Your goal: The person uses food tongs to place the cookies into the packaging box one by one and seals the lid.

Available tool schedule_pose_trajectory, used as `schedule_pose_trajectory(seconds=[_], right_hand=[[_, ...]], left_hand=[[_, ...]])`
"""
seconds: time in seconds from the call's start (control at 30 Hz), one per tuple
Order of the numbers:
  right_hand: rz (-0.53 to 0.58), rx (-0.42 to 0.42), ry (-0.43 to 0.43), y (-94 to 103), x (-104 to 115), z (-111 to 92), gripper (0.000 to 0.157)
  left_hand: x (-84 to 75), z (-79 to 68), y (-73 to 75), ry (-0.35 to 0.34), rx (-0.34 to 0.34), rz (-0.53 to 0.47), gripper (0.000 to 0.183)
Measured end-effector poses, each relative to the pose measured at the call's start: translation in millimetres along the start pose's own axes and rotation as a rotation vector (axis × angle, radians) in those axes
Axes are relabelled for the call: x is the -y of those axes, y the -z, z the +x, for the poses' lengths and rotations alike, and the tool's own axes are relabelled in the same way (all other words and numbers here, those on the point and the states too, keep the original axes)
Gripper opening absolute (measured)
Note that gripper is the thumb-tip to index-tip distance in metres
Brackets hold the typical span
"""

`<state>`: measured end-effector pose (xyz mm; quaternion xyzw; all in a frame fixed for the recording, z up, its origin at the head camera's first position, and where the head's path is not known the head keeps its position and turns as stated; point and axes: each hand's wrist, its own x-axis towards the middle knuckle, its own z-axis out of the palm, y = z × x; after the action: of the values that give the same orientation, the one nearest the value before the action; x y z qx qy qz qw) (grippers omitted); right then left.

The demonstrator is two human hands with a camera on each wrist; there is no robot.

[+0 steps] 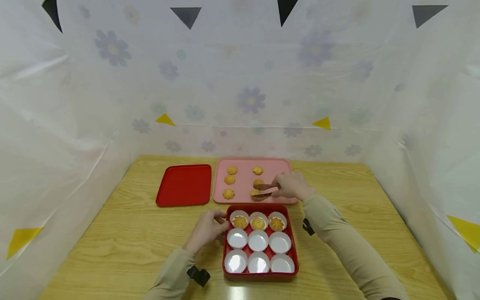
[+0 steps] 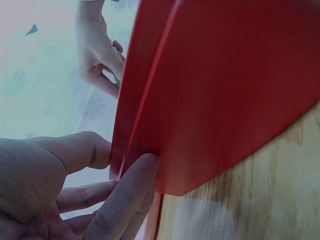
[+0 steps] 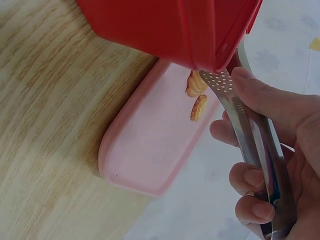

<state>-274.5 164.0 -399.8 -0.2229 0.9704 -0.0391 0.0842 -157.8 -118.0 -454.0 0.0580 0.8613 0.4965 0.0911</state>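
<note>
My left hand (image 1: 207, 229) holds the far left corner of a red box (image 1: 260, 277). In the left wrist view its thumb is at the rim and a finger lies against the outer wall (image 2: 220, 100). White paper cups (image 1: 258, 241) line the box in three rows; the far row holds three piped cookies (image 1: 258, 223). Beyond the box, my right hand (image 1: 294, 185) grips metal tongs (image 3: 242, 125) over a pink tray (image 1: 243, 166). The tongs' perforated tips stand apart around the nearest cookie (image 1: 255, 193) of the right column, partly covering it.
Three more cookies (image 1: 229, 180) lie in the left column on the pink tray. A flat red tray (image 1: 184, 186) sits left of it on the wooden table (image 1: 123, 233). Pale flowered sheeting (image 1: 251, 100) encloses the table at the back and sides.
</note>
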Motion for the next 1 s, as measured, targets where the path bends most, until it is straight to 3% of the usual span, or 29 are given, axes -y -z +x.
schedule_pose_trajectory(seconds=[0.6, 1.0], right_hand=[[-0.003, 0.032, -0.024, -6.8, -4.0, -1.8, 0.032], [0.03, 0.026, -0.026, -8.0, -6.6, -4.6, 0.023]], left_hand=[[1.1, 2.6, -1.6, -0.002, 0.008, -0.002, 0.033], [1.9, 3.3, -2.7, -0.008, 0.012, -0.01, 0.033]])
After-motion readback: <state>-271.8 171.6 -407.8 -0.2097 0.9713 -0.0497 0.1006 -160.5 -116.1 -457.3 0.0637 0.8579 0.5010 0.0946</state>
